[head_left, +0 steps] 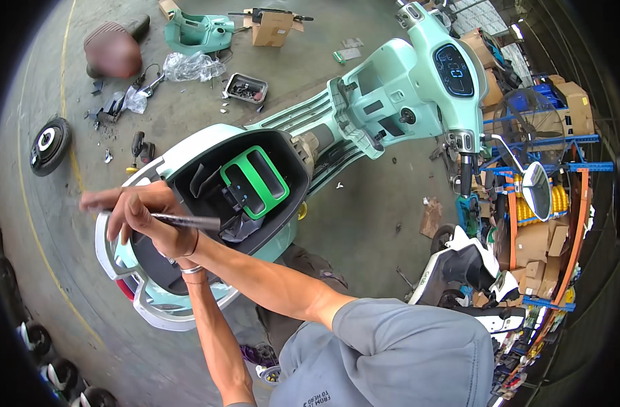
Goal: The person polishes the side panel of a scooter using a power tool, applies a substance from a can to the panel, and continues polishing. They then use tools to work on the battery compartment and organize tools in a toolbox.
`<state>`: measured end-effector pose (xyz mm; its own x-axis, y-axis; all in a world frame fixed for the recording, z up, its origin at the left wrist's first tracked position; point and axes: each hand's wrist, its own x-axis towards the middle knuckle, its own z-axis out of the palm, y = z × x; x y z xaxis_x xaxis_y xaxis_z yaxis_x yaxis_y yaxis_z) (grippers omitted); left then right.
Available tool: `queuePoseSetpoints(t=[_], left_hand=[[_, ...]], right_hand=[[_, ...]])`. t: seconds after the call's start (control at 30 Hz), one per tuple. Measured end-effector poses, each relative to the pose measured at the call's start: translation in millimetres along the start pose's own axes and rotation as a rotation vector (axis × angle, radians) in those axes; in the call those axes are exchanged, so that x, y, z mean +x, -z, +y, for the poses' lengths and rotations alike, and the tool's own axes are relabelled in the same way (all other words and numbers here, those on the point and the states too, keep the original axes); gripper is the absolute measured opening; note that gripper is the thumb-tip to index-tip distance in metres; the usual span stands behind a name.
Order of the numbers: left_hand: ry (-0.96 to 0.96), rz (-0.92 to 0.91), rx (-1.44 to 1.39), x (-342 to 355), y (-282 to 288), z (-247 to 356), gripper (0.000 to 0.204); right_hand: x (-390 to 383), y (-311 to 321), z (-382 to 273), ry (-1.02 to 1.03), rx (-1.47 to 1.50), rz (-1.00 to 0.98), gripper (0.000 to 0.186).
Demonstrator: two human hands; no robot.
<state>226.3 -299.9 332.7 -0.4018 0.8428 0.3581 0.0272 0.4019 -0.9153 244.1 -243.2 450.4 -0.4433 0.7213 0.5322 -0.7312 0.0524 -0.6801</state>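
Note:
My forearms cross over the rear of a mint-green scooter [384, 88]. My right hand [159, 229] is above the open underseat compartment [289, 197], with its fingers curled round a slim metal rod-shaped tool [198, 222]; the exact kind cannot be made out. Partly behind it is my left hand [150, 195], near the compartment's left rim; its fingers point left and are smeared by motion, so its grip is unclear. A bright green plastic frame [280, 178] lies in the dark compartment. The pale grab rail [147, 308] curves round the scooter's tail.
A person [112, 51] crouches at the far left, near a mint body panel [198, 34]. A parts tray [246, 89], a cordless drill [139, 146] and a loose wheel [50, 146] are on the floor. Loaded shelving [581, 224] and a white scooter [452, 268] are at right.

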Motion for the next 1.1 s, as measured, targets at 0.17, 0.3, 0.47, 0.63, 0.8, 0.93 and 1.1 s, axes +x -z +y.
queuePoseSetpoints(t=[0.17, 0.3, 0.47, 0.63, 0.8, 0.93, 1.1], left_hand=[[0.256, -0.034, -1.628, -27.5, -14.5, -33.2, 0.040], [0.342, -0.481, -2.468, -1.5, -9.1, -51.9, 0.038], [0.272, -0.012, -2.592, 2.4, -28.9, -29.5, 0.051], [0.268, -0.125, -2.414, -3.6, -37.9, -24.9, 0.041], [0.256, -0.188, -2.593, -2.2, -26.3, -48.0, 0.038], [0.074, -0.251, -2.434, -16.5, -52.0, -16.1, 0.036], [0.019, -0.163, -2.457, -3.8, -37.3, -34.1, 0.035]], right_hand=[[52.0, 17.9, -36.4, -0.949, 0.479, -0.686, 0.039], [56.9, -7.7, -66.8, -0.652, -0.507, 0.036, 0.038], [74.4, -37.8, -67.4, -0.241, -1.544, -0.787, 0.028], [65.5, -37.2, -79.6, 0.482, -1.466, -1.340, 0.018], [-11.9, -13.8, -59.6, -0.172, -0.477, -0.070, 0.034], [-27.8, -34.7, -37.7, -0.315, -0.015, 0.330, 0.041], [29.4, 9.1, -53.1, -0.750, -0.100, 0.014, 0.055]])
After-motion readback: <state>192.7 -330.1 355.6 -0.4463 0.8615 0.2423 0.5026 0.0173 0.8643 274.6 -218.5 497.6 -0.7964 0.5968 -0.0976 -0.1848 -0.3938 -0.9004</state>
